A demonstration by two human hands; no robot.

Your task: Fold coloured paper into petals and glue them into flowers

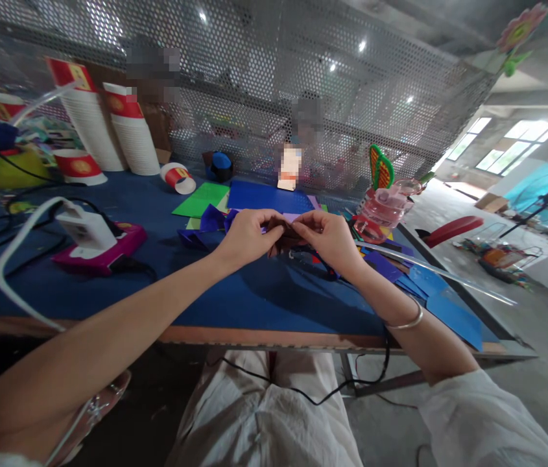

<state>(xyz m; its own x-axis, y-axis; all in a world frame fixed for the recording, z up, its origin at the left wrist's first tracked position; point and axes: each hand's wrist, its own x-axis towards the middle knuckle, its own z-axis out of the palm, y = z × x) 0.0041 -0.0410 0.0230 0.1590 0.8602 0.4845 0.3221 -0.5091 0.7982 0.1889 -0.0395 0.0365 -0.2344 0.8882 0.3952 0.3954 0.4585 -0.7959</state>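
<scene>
My left hand (246, 236) and my right hand (331, 238) meet above the blue table (235, 298). Both pinch one small dark brown folded piece (287, 235) between their fingertips. A thin bangle sits on my right wrist. Purple and blue paper scraps (205, 224) lie just behind my left hand. More blue sheets (441, 298) lie to the right of my right forearm.
White paper cup stacks (130, 133) stand at the back left. A white device on a pink base (96, 240) with cables sits at the left. A pink plastic container (384, 204) stands at the right, before a perforated metal screen (274, 84). A green sheet (200, 198) lies behind.
</scene>
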